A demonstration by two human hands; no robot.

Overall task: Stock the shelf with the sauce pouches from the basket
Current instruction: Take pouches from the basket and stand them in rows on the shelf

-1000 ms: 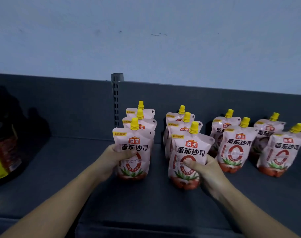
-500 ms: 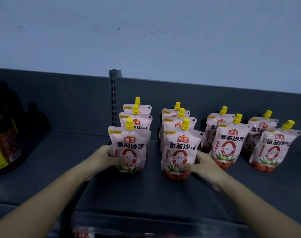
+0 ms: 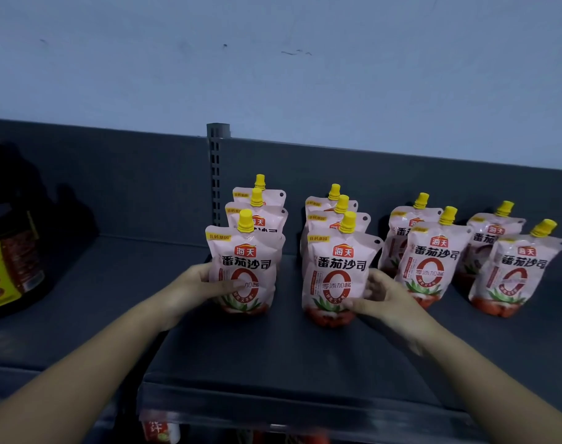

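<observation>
Pink tomato sauce pouches with yellow caps stand in rows on the dark grey shelf (image 3: 273,350). My left hand (image 3: 193,288) grips the front pouch of the left row (image 3: 246,267), thumb across its front. My right hand (image 3: 380,298) holds the front pouch of the second row (image 3: 337,270) from its right side, low down. Both pouches stand upright on the shelf. Two more pouches stand behind each. Further right are two shorter rows, fronted by a pouch (image 3: 430,261) and another pouch (image 3: 516,270). The basket is out of view.
A large dark bottle with a yellow-green label (image 3: 7,251) stands at the left end of the shelf. A slotted upright post (image 3: 216,174) rises behind the left row. Red-labelled goods (image 3: 159,431) show under the shelf's front edge (image 3: 273,408).
Both hands have slid the two front pouches a little back towards their rows and set them on the shelf. My right hand's grip has moved lower on its pouch.
</observation>
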